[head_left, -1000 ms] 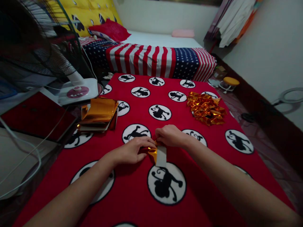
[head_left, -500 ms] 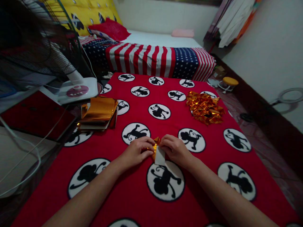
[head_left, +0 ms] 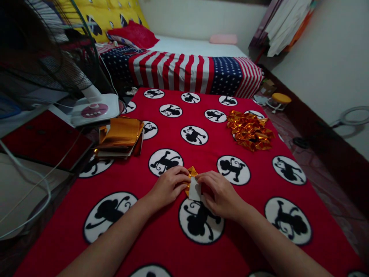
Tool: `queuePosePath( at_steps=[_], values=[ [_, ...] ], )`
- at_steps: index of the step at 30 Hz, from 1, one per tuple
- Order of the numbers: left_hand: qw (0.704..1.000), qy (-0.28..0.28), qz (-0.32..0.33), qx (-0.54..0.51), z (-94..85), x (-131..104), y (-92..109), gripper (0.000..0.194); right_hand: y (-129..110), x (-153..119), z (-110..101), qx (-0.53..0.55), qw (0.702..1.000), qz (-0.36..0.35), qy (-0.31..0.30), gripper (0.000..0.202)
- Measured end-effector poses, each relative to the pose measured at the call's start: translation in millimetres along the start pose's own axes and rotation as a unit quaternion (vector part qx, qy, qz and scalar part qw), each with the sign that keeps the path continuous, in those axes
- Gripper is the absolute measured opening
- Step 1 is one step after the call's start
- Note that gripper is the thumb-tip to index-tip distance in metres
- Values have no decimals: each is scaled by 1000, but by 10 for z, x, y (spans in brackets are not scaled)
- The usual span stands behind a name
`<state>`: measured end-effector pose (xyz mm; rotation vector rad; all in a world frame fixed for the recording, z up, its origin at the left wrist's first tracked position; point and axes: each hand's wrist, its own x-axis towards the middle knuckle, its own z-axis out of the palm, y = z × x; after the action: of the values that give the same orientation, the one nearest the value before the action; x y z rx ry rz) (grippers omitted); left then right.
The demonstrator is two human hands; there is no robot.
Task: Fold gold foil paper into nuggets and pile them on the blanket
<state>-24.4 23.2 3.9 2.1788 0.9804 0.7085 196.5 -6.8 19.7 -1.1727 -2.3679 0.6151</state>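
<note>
A small partly folded piece of gold foil paper [head_left: 195, 189], its pale back showing, lies on the red cloth with monkey prints [head_left: 184, 156]. My left hand [head_left: 170, 186] is closed on its left edge, fingertips pressing the gold part. My right hand [head_left: 220, 194] has bent fingers, with the index fingertip touching the paper's upper right; the thumb is lower, beside the paper's right side. At the left of the cloth sits a stack of gold foil sheets [head_left: 122, 132]. A pile of folded gold foil pieces [head_left: 250, 130] lies at the right.
A fan with a white base [head_left: 96, 109] stands at the left, near loose white cables [head_left: 43, 181]. Beyond the cloth is a bed with a striped and starred cover [head_left: 184, 73]. A yellow-topped stool [head_left: 281, 98] is at the right.
My right hand has moved slightly down and right, its thumb now lower and apart from the index finger. The left hand has barely moved. More of the paper's gold top shows.
</note>
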Motion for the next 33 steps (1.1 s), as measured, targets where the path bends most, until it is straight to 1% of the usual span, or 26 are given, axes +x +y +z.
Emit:
queuePosePath(
  at_steps=[3,7,11,16,21,27,33],
  values=[
    [1000,-4,-16,-19,-17,0,25,14,-56,-45,-45,15,1000,14,-20,33],
    [999,-12,-23,-44,-19,0,10,8,-39,-97,-18,18,1000,7,-25,26],
    [998,-10,-33,-48,2,6,-7,9,20,-123,34,2,1000,-9,-17,27],
    [999,14,-34,-36,43,-5,-5,16,55,-123,59,-15,1000,-20,-3,21],
    [999,22,-23,-37,79,-27,-37,10,85,-128,94,-23,999,-24,6,18],
    [999,12,-19,-34,77,-37,-38,7,108,-145,134,-32,999,-32,17,14],
    [999,25,-27,-17,100,-66,16,11,119,-155,137,-29,999,-32,20,15]
  ],
)
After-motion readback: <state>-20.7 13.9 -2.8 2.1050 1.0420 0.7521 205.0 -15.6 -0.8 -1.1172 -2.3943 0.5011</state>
